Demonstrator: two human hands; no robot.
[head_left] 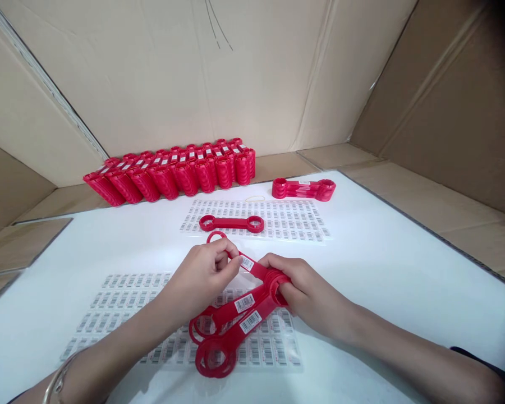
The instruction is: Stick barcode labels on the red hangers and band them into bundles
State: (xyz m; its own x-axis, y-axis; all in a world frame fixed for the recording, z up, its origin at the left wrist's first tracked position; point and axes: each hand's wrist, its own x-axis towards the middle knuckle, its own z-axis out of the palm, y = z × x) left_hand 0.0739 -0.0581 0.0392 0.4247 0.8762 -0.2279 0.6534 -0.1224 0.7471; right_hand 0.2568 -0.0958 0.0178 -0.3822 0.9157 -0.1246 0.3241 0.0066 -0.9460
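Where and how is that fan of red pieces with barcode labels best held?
Probably at the gathered ring ends, coming from the right, where the right hand holds the red fan: they overlap there, so one grip catches them together. Their opposite ends splay apart, and the barcode labels sit mid-bar, best left clear.

Past the right forearm [362, 325], the right side of the table [387, 247] offers a wide lane from near to far. A narrow gap separates the long row of red stacks [180, 178], blocking the far left, from the small red stack [303, 189] at far right. A cardboard wall [252, 95] closes the far side. Fanned red strips [261, 293] and both hands crowd the near middle, with a low red piece [231, 223] just beyond.
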